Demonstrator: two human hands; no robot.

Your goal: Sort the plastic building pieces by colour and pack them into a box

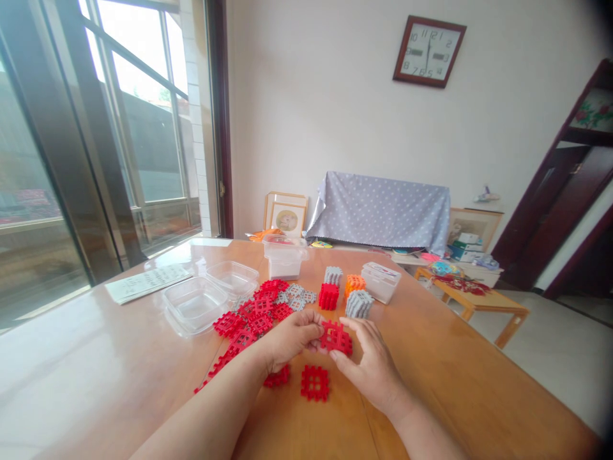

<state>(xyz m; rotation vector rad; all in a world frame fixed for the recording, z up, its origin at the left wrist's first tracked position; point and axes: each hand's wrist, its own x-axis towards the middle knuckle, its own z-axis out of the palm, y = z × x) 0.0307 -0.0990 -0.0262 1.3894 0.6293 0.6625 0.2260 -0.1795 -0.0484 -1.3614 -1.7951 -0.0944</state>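
Observation:
Between my two hands are red interlocking plastic pieces (337,337), square with notched edges and window-like holes; how many are joined I cannot tell. My left hand (299,332) pinches them at the left side. The thumb and fingers of my right hand (368,358) close on their right side. A single red square piece (315,383) lies flat on the table just below. Under and beyond my left forearm spreads a loose pile of red pieces (261,305), with grey pieces (297,297) at its far side. My forearm hides part of that pile.
Assembled cubes stand ahead: a red one (328,296), an orange one (355,283) and two grey ones (359,304). Open clear tubs (195,303) sit left of the pile. Lidded plastic boxes (382,281) stand farther back. Papers (148,283) lie on the wooden table (445,345).

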